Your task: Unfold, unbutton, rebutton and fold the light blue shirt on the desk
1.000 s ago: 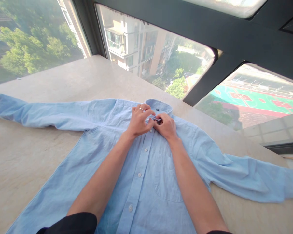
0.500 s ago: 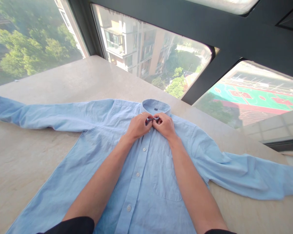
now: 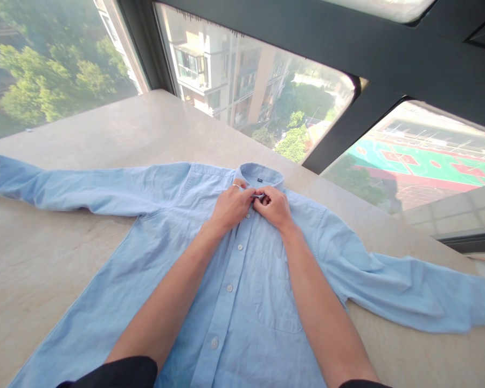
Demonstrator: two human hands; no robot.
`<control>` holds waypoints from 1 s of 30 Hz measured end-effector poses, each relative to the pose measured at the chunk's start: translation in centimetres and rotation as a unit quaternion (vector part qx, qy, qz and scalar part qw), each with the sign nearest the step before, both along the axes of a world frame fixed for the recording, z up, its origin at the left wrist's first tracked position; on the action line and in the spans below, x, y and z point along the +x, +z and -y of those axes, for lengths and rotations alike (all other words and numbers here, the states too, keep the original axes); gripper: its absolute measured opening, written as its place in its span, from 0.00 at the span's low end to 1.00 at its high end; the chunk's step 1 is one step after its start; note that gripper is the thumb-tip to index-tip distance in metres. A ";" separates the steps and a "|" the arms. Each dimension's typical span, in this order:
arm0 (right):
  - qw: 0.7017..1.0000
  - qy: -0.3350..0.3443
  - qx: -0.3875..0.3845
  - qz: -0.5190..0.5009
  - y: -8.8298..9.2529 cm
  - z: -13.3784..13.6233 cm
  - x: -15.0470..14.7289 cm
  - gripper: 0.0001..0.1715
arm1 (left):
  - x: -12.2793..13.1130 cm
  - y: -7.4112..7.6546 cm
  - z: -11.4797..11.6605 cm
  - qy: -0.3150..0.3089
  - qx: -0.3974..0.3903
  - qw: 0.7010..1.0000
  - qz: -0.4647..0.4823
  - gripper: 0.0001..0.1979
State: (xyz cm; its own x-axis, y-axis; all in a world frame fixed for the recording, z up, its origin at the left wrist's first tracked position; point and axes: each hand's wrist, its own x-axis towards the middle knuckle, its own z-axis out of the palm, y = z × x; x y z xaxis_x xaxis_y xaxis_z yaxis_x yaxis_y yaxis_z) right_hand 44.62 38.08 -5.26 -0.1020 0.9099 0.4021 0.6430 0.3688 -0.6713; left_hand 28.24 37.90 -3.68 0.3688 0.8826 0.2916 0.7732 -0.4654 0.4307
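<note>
A light blue shirt (image 3: 275, 291) lies front up with its sleeves spread to both sides. White buttons run down its placket (image 3: 222, 312), and those below my hands look fastened. Just under the collar (image 3: 269, 173), my left hand (image 3: 233, 206) pinches the placket edge; a ring shows on one finger. My right hand (image 3: 272, 206) meets it fingertip to fingertip, with its fingers curled on the same bit of cloth. Whatever button or buttonhole lies between the fingertips is hidden.
The shirt rests on a pale stone sill (image 3: 117, 129). Behind it stand windows with a dark frame (image 3: 331, 137), close beyond the collar. Trees, buildings and a sports court show through the glass.
My left fingers have shifted slightly and closed nearer to the right hand, so less of the pinched cloth shows between them. The shirt lies as before.
</note>
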 end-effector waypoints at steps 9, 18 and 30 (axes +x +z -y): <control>1.000 0.001 -0.010 0.008 0.2 0.1 -0.1 0.11 | 0.8 -0.6 0.2 0.026 0.002 0.998 0.064 0.10; 1.000 0.006 -0.018 0.001 0.2 0.0 0.0 0.11 | 0.7 -0.4 0.0 0.043 -0.032 0.990 0.133 0.13; 0.999 0.000 -0.032 -0.017 0.3 0.1 0.1 0.13 | 0.6 -0.2 0.0 0.044 -0.054 0.977 0.203 0.08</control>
State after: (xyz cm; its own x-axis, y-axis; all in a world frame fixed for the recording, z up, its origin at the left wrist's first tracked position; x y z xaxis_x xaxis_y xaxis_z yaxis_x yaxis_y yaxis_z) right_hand 44.76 37.95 -4.98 -0.0898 0.9337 0.3466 0.6191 0.3249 -0.7150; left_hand 28.82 37.92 -3.87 0.1644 0.9392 0.3015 0.5636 -0.3403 0.7527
